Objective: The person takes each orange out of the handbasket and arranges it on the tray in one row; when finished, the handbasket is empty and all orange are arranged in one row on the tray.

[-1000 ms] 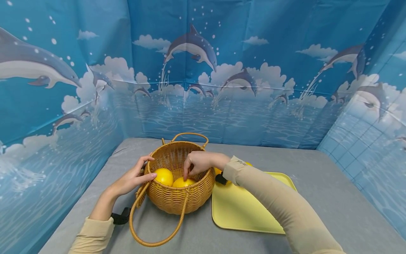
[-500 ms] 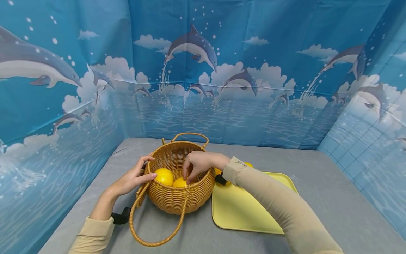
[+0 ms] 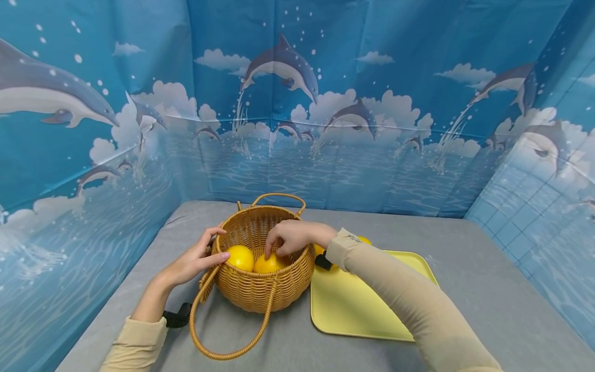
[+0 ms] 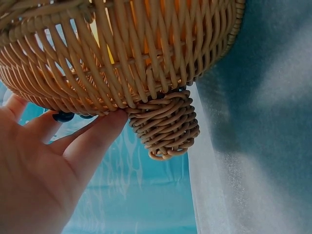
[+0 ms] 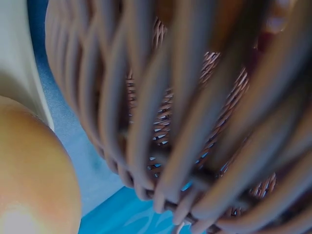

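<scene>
Yellow ball [image 3: 269,265], lying inside basket [image 3: 260,292] by front rim, touching fingertips of nearer right hand [image 3: 293,238] above; cannot tell whether pinching

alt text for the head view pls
A person's right hand touches a yellow ball beside a second ball inside a wicker basket, while the left hand rests on the rim. A yellow tray lies right of the basket.

Dark lettering [image 3: 354,237] on right sleeve [image 3: 409,292]; too small to read.
</scene>
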### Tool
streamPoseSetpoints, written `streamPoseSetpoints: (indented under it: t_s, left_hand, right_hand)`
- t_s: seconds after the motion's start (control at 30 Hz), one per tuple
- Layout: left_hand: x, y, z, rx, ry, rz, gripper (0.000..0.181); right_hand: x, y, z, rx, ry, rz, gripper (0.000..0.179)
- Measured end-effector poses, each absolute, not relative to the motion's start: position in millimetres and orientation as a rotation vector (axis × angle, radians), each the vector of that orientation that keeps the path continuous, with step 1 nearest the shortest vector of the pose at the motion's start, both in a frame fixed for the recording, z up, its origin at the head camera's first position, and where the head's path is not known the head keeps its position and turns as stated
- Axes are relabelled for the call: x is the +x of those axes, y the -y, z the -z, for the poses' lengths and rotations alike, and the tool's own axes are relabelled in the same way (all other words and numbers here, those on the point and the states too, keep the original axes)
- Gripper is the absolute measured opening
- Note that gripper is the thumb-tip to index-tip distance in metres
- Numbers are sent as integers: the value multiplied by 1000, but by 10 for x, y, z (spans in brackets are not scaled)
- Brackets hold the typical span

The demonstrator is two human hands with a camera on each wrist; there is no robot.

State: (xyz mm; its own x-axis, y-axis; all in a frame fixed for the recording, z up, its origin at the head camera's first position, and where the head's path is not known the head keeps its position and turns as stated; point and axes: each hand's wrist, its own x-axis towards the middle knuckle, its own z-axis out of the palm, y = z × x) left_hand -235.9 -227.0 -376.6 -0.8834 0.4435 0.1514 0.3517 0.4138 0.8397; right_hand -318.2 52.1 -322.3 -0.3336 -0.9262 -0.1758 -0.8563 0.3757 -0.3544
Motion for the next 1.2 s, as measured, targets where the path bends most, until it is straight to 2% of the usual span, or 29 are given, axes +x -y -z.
streamPoseSetpoints:
  t_s: [0.1,0.3,0.47,0.63,0.8,1.0,1.2]
  left_hand:
    - [-2357,2272,3765,719,-2560,-1486,53]
    - [-2360,2271,3764,724,-2556,-1498,51]
    - [-2358,2269,3761,728,-2560,-1495,50]
    - [-2364,2271,3765,725,-2560,-1493,50]
    - [-2366,2276,3764,729,-2555,-1491,51]
    - [-2354,2277,3761,725,-2553,-1488,51]
    - [-2357,2262,3756,729,-2552,-1493,51]
  right_hand:
    - [-3191,-507,3248,-1531,-2267,302,19]
    - [-3197,-486,3286,-1526,-2282,247,37]
    - [-3212,-506,3276,-1566,-2297,236,36]
    - [-3216,-492,3253,-1555,-2315,205,42]
    - [-3205,-456,3248,-1456,-2345,139,35]
    - [-3190,-429,3288,-1433,-2362,149,48]
    - [-3201,-427,3292,-1372,-2356,157,46]
